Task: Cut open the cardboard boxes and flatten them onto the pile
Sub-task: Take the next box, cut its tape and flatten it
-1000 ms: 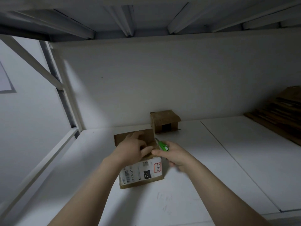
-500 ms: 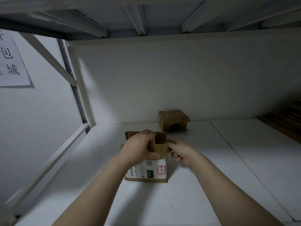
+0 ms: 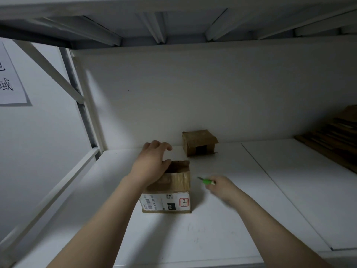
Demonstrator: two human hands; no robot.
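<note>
A small cardboard box [image 3: 173, 184] with a white shipping label stands on the white shelf [image 3: 222, 229], its top open. My left hand [image 3: 152, 163] rests on the box's left top edge, thumb at the opening and fingers loosely spread above it. To the right of the box, clear of it, my right hand [image 3: 220, 187] grips a green utility knife [image 3: 206, 181] with its blade pointing left toward the box. A second, closed cardboard box [image 3: 199, 142] sits behind, against the back wall.
A pile of flattened cardboard [image 3: 334, 140] lies at the far right of the shelf. Another shelf's underside hangs overhead. A slanted white brace and an upright post [image 3: 81, 101] bound the left side, with a paper sign [image 3: 9, 82] on the left wall.
The box's top flap, held down before, now stands open. My right hand with the knife has pulled away to the right of the box. My left hand has loosened its grip.
</note>
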